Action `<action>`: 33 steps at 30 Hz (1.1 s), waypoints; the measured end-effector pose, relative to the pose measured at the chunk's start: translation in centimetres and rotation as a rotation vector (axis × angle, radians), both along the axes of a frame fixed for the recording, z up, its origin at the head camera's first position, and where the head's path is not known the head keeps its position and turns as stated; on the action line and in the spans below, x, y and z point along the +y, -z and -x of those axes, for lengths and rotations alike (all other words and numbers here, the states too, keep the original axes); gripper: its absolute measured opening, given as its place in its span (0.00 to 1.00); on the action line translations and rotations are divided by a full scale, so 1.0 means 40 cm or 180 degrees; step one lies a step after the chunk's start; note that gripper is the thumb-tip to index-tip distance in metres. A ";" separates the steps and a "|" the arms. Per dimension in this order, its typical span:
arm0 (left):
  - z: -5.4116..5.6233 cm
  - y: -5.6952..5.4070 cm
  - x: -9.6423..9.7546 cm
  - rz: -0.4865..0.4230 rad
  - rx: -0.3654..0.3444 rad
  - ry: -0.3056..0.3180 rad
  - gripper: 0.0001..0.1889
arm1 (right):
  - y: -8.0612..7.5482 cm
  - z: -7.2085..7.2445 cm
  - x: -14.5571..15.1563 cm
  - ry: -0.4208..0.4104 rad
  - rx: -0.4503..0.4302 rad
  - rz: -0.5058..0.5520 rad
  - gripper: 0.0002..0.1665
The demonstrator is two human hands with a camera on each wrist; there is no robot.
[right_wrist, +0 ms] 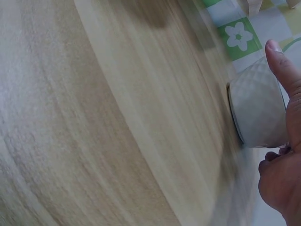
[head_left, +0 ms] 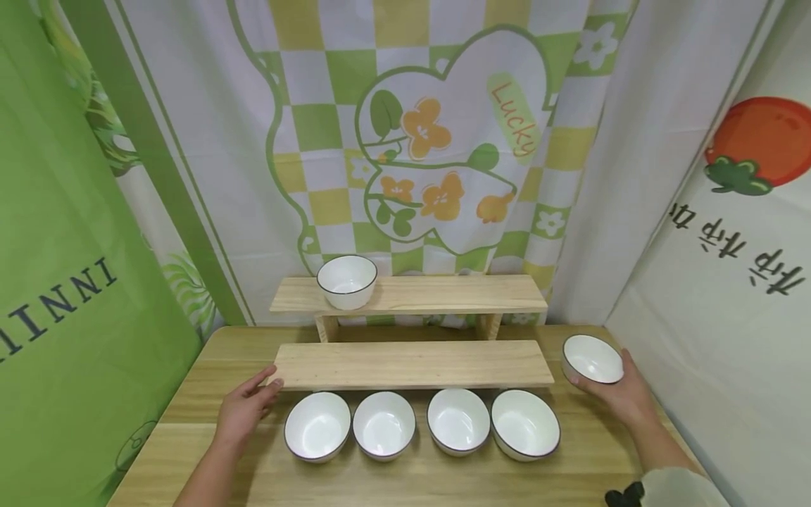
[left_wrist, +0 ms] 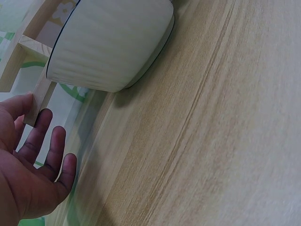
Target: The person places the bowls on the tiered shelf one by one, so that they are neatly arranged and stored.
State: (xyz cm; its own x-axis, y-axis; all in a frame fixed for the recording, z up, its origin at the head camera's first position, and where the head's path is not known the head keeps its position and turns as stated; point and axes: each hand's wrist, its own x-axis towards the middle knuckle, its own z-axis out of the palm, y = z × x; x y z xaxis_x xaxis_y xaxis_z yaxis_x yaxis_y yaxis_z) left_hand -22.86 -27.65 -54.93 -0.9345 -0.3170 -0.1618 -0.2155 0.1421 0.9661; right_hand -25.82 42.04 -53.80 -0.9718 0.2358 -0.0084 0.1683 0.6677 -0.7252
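Observation:
My right hand (head_left: 626, 396) grips a white bowl (head_left: 592, 359) with a dark rim at the right side of the table. In the right wrist view the thumb lies along one side of this bowl (right_wrist: 258, 106), whose outer wall is textured. At the other side, my left hand (head_left: 243, 410) pinches the left end of the lower wooden shelf board (head_left: 415, 365) between thumb and fingers. The left wrist view shows the other fingers spread below that board's end (left_wrist: 40, 101). Close to this hand stands the leftmost bowl (head_left: 317, 426) of a front row.
Three more white bowls, a second (head_left: 384, 424), a third (head_left: 459, 420) and a fourth (head_left: 526, 424), continue the row before the lower board. Another bowl (head_left: 347, 282) stands on the left part of the upper shelf board (head_left: 443, 292). Printed curtains (head_left: 418, 141) enclose the wooden table (head_left: 405, 486).

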 end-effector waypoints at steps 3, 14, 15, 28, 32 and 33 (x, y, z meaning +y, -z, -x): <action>0.001 0.003 0.001 -0.0013 0.0005 -0.0008 0.35 | 0.007 -0.004 0.003 -0.0024 0.0062 0.0012 0.82; 0.002 0.007 -0.004 -0.0037 -0.0008 0.0008 0.36 | 0.023 0.002 0.009 0.0011 -0.0006 -0.0040 0.82; 0.002 0.008 -0.004 -0.0041 -0.0002 0.0008 0.36 | 0.024 0.002 0.010 0.0010 -0.0017 -0.0040 0.82; 0.001 0.010 -0.002 -0.0061 0.0009 -0.0005 0.37 | 0.042 0.012 0.016 0.0120 -0.0108 -0.0087 0.81; 0.001 0.008 -0.003 -0.0038 0.0001 0.0012 0.37 | 0.043 0.011 0.012 0.0193 -0.0104 -0.0143 0.80; 0.001 0.008 -0.002 -0.0045 -0.0010 0.0002 0.37 | 0.043 0.011 0.010 0.0211 -0.0092 -0.0151 0.80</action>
State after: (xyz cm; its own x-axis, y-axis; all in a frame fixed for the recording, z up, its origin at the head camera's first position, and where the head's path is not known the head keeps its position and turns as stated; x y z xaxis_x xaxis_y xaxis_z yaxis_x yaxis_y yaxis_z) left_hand -22.90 -27.74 -55.24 -0.9342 -0.3140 -0.1692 -0.2184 0.1285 0.9674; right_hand -26.26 42.46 -55.52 -0.9535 0.3005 -0.0235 0.2337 0.6878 -0.6872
